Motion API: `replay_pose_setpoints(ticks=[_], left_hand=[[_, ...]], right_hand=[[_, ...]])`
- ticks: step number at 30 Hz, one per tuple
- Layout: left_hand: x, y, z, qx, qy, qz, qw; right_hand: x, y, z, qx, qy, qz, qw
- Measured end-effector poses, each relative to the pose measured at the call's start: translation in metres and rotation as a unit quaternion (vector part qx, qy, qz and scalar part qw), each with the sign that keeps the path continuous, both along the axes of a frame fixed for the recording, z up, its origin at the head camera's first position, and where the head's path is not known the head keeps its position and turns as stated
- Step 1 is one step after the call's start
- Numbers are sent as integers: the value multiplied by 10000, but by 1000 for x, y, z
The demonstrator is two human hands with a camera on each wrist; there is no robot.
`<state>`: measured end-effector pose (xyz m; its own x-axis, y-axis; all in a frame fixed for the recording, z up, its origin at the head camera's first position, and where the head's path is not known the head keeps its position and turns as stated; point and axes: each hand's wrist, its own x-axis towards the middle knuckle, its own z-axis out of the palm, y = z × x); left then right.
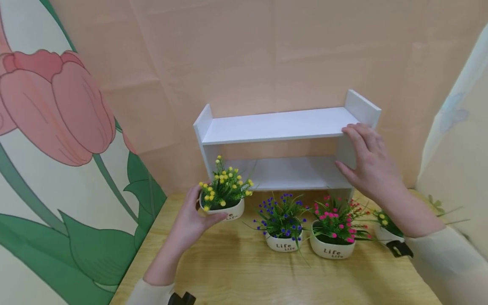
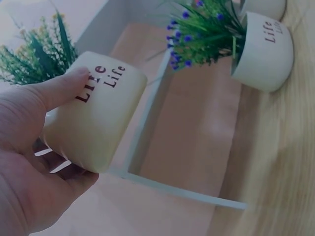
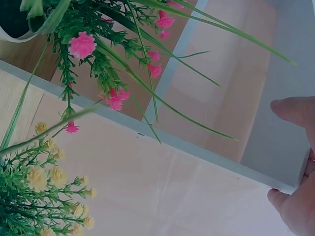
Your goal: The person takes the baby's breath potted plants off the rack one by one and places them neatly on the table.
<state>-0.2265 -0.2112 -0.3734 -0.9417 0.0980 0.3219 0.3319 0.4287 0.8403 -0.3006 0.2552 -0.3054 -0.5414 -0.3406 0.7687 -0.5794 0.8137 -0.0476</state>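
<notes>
My left hand (image 1: 194, 216) grips a cream oval pot of artificial yellow flowers (image 1: 225, 186), raised off the table in front of the shelf's left end. The thumb lies across the lettered front of the white pot (image 2: 101, 113) in the left wrist view. Further right, my right hand (image 1: 371, 159) holds the right end of a white two-tier shelf (image 1: 274, 125). In the right wrist view, fingers and thumb of that hand (image 3: 300, 196) lie on different sides of the shelf's corner, partly cut off by the frame.
Pots with blue flowers (image 1: 284, 241) and pink flowers (image 1: 332, 250) stand before the shelf on the wooden table (image 1: 228, 271). Another yellow-flowered pot (image 1: 386, 233) sits at the right, partly behind my right forearm. A tulip-printed panel (image 1: 57, 110) borders the left.
</notes>
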Motion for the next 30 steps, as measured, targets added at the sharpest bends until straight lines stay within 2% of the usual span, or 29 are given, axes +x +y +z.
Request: replay_pose_setpoints(ticks=[5,13,18,30], left_hand=[[-3,-2,-8,-68,-169,144,9997],[-11,-10,-29,1,-459,226,9987],[-16,-14,-45,27,-620,185,9979],[-20,-14,-78,10,-661,-7,9978]], right_hand=[[0,0,1,-29,-61,-42,10000],[1,-1,2,-10,-100,-106,9999],[2,-1,2,-3,-133,-160,9998],[2,0,1,24,-87,-163,9998]])
